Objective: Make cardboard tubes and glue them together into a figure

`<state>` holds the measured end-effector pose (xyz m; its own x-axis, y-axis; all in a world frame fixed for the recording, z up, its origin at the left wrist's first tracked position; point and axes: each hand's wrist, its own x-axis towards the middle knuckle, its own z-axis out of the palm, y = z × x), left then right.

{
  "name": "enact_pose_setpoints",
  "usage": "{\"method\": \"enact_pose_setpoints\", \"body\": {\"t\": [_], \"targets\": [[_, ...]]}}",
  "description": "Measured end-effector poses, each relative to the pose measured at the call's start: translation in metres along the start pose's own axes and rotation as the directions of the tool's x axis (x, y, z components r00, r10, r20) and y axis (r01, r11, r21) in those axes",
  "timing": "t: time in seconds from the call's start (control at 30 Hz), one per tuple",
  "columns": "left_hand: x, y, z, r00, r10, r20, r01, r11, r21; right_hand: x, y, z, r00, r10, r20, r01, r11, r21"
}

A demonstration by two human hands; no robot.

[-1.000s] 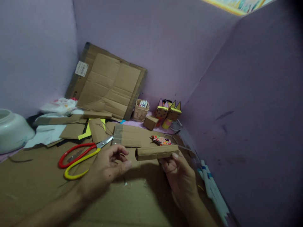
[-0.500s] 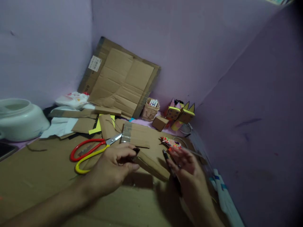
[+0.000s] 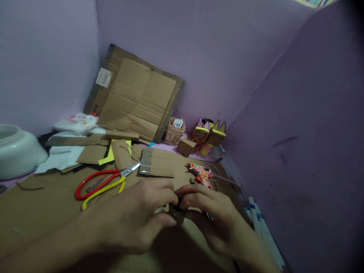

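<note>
A small piece of corrugated cardboard [image 3: 178, 218] is pinched between my two hands, a cut edge facing me. My left hand [image 3: 139, 216] grips its left end, thumb below and fingers above. From the other side my right hand [image 3: 222, 218] closes its fingertips on the same piece, which mostly hides it. Part of a dark pen [image 3: 192, 181] shows behind my right hand; whether that hand touches it I cannot tell. Left of my hands lie large scissors [image 3: 98, 185] with one red and one yellow handle. A flat cardboard piece with silver tape [image 3: 162, 165] lies just beyond.
A patterned glue gun [image 3: 200, 172] rests beyond my right hand. Behind stand a marker holder [image 3: 174, 134], a small cardboard box [image 3: 186, 146] and crowned cardboard figures [image 3: 209, 132]. A white pot [image 3: 19, 151] and paper scraps [image 3: 61, 153] are at left; white tubes [image 3: 263, 227] at right.
My right hand has moved left and now meets my left hand at the cardboard piece, which has been turned end-on. The view has shifted slightly to the right.
</note>
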<state>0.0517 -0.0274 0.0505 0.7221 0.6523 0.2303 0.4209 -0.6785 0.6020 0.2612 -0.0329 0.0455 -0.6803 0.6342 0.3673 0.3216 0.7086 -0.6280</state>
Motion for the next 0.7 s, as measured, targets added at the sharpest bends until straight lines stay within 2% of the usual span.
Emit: {"method": "enact_pose_setpoints", "body": {"t": [0.2,0.53,0.7], "targets": [[0.0042,-0.0065,0.0086,0.997,0.071,-0.025,-0.071,0.997,0.007,-0.0022,-0.0036,-0.0063,0.999,0.033,0.027,-0.033,0.999,-0.017],[0.0029,-0.0012,0.0052,0.994,0.105,-0.042,-0.103,0.994,0.033,-0.0032,-0.0041,-0.0104,0.996,0.024,0.087,-0.02,0.999,-0.037],[0.0026,-0.0026,0.0068,0.99,0.13,-0.055,-0.129,0.991,0.031,-0.0041,-0.0036,-0.0104,0.999,-0.002,0.049,0.005,0.999,-0.049]]}}
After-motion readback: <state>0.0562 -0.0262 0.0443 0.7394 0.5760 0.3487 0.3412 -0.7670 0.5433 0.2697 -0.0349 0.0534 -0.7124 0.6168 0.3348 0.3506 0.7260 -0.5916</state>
